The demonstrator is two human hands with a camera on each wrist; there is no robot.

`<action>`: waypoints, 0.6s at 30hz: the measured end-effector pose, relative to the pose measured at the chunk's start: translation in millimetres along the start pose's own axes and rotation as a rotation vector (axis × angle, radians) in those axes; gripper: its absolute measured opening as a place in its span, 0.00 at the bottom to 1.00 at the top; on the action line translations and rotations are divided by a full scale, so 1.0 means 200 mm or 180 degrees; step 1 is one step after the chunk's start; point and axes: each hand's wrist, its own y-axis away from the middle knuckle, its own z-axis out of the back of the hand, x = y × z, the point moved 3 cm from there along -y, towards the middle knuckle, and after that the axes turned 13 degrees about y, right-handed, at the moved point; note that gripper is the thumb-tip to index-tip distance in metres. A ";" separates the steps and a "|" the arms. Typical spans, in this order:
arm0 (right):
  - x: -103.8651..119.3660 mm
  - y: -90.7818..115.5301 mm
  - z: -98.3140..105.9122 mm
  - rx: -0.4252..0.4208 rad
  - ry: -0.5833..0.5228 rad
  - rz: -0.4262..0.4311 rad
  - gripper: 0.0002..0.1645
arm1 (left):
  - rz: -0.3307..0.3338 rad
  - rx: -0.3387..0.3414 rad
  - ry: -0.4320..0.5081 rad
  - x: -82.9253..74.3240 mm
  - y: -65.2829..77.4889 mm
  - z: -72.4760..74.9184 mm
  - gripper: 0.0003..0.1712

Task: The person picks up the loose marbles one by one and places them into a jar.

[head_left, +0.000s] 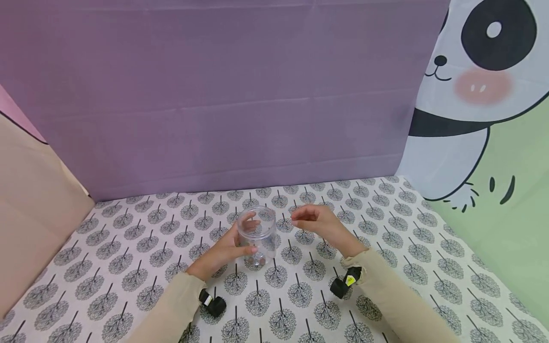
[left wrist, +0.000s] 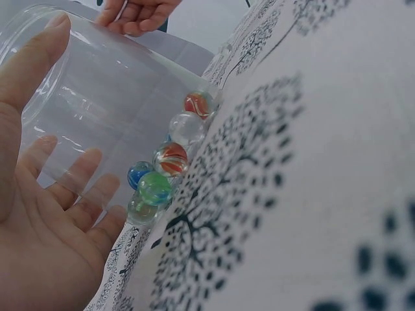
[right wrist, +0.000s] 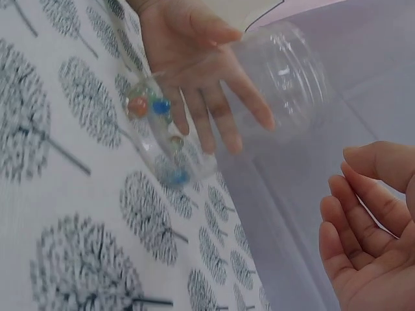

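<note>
A clear plastic jar point(head_left: 267, 242) without a lid stands on the patterned cloth, its round mouth facing up. My left hand point(head_left: 227, 248) holds it from the left side, thumb across the near wall and fingers spread along the far wall. Several glass marbles lie at the jar's bottom: an orange-striped marble point(left wrist: 171, 159), a green marble point(left wrist: 155, 188) and a blue marble point(left wrist: 139, 173) among them. To the right of the jar and apart from it, my right hand point(head_left: 323, 224) hovers with fingers loosely bent. Nothing shows between its thumb and fingertips point(right wrist: 332, 206).
White cloth point(head_left: 146, 267) printed with dark trees covers the table. A purple curtain point(head_left: 214, 105) hangs at the back. On the right is a green hanging with a panda print point(head_left: 480, 85); a beige panel point(head_left: 38, 200) stands at the left.
</note>
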 end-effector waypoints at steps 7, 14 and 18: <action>-0.07 0.02 0.06 -0.0097 0.0035 -0.0063 0.20 | -0.0011 -0.0020 -0.0005 0.01 -0.01 0.00 0.52; -0.15 0.02 0.11 -0.0126 0.0027 -0.0142 0.19 | 0.0047 -0.0034 -0.0007 0.01 0.00 0.01 0.51; -0.20 0.03 0.12 -0.0139 0.0121 -0.0309 0.17 | 0.0043 -0.0018 -0.0030 0.00 0.00 0.01 0.50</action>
